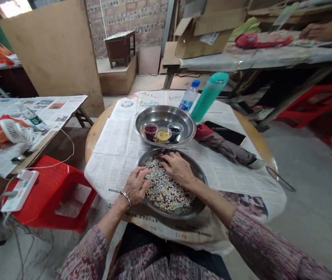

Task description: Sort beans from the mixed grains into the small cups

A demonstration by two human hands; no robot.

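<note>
A steel basin [202, 177] in front of me holds a mix of white grains with red, yellow and dark beans [168, 192]. My left hand [136, 184], with a bangle at the wrist, lies over the basin's left rim, its fingers loosely apart on the grains. Over the far side of the same basin, my right hand [179, 167] rests with its fingers reaching into the mix; its fingertips are partly hidden. Just behind stands a second steel basin [142, 116] with a cup of red beans [150, 131], a cup of yellow beans [162, 136] and a cup of black beans [174, 131].
Newspaper [110, 155] covers the round table. A water bottle [187, 97], a teal flask [209, 97], a phone [224, 132] and a folded umbrella [227, 149] stand or lie behind and right. A red stool [51, 194] with a power strip [21, 190] is left. Another person's hands [320, 31] show far right.
</note>
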